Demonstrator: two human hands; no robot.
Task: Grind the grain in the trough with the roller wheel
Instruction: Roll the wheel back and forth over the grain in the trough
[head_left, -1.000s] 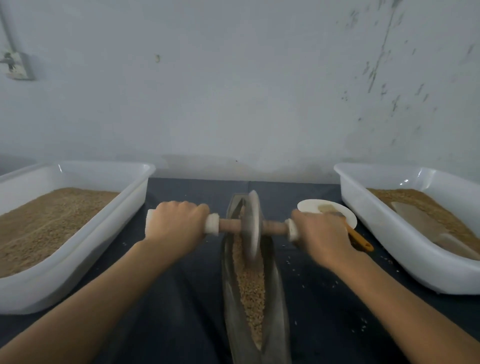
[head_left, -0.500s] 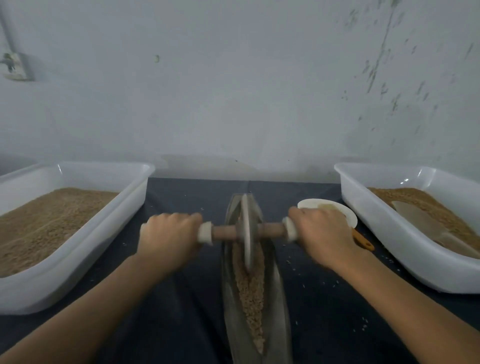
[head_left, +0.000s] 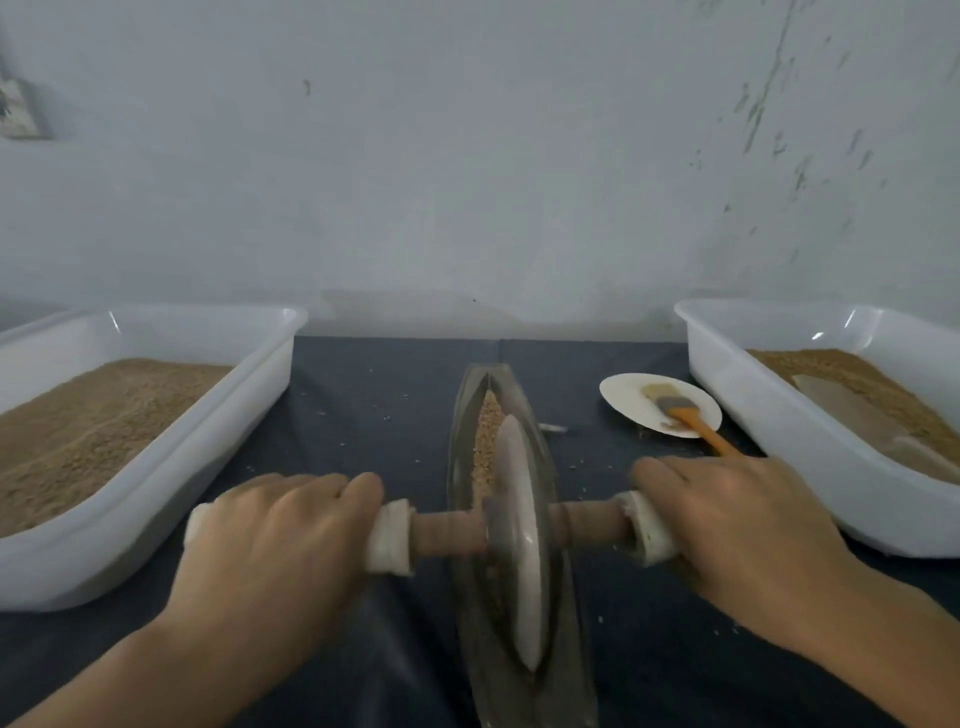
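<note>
A narrow boat-shaped metal trough (head_left: 462, 415) lies lengthwise in the middle of the dark table. Tan grain (head_left: 485, 431) shows in its far half. The metal roller wheel (head_left: 517, 545) stands upright in the near half of the trough, on a wooden axle (head_left: 447, 532) with white-wrapped ends. My left hand (head_left: 275, 540) grips the left handle. My right hand (head_left: 737, 525) grips the right handle. The grain under and behind the wheel is hidden.
A white tub (head_left: 156, 499) of tan grain sits at the left. Another white tub (head_left: 779, 436) at the right holds grain and a flat scoop (head_left: 872, 426). A small white plate (head_left: 623, 395) with an orange-handled brush (head_left: 691, 415) lies between trough and right tub. Loose grains dot the cloth.
The wheel has rolled from the trough's far end toward me into the near half, with both hands on its handles. Grain at the far end and the plate with the brush are now uncovered.
</note>
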